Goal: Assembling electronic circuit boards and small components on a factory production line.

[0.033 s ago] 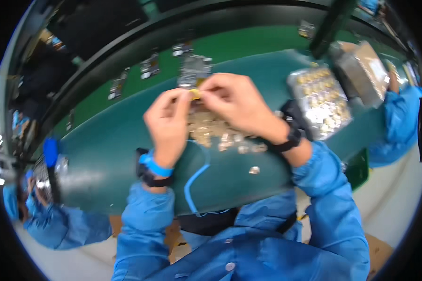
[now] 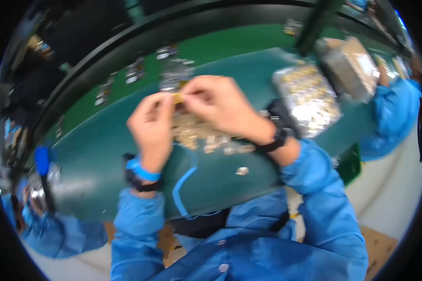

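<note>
Over the dark green table, my left hand [image 2: 150, 124] and my right hand [image 2: 222, 104] meet at the fingertips. Both pinch a small yellow piece [image 2: 177, 98] between them; its exact kind is too blurred to tell. Just below the fingers lies a loose pile of small shiny gold and silver parts [image 2: 190, 133], partly covered by my right hand. One single part [image 2: 242, 171] sits apart from the pile, nearer to me. Behind my fingertips is a clear plastic tray [image 2: 176, 70]. A blue cord [image 2: 177, 189] runs from near the pile to the table's front edge.
At the right stands a clear tray [image 2: 286, 79] filled with rows of yellow and silver parts, with a cardboard box [image 2: 356, 65] beyond. Several small devices [image 2: 135, 70] lie on the green strip at the back. Co-workers' blue sleeves [image 2: 391, 122] show at both sides.
The whole view has shifted, so everything sits a little further left in the picture. Both hands keep their pinch on the yellow piece.
</note>
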`<move>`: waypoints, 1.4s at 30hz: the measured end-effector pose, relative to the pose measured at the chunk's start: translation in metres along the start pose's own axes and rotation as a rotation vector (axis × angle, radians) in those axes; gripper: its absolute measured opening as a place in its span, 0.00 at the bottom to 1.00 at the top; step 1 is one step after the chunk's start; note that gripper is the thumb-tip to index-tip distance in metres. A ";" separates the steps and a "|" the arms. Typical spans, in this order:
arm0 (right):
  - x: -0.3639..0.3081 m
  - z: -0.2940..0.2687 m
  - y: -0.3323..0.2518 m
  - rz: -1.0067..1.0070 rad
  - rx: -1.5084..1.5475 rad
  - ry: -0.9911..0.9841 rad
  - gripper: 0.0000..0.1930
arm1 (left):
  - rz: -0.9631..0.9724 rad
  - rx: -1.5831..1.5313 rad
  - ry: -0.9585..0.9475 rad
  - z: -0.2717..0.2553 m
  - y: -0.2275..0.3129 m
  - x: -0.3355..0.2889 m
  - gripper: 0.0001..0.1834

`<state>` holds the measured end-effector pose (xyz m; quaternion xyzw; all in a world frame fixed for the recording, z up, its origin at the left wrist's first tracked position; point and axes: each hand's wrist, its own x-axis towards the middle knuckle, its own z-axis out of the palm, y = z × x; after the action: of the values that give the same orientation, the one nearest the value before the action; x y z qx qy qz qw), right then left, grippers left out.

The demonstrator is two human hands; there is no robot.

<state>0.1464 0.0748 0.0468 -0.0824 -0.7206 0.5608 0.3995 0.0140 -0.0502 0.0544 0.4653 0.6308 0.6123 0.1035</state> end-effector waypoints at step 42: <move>0.002 0.003 -0.007 -0.438 -0.572 -0.008 0.10 | -0.200 -0.389 -0.102 -0.019 -0.006 -0.003 0.12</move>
<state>0.1451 0.0710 0.0540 -0.0321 -0.8506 0.2377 0.4680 -0.0001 -0.0639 0.0525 0.4020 0.5377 0.6849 0.2832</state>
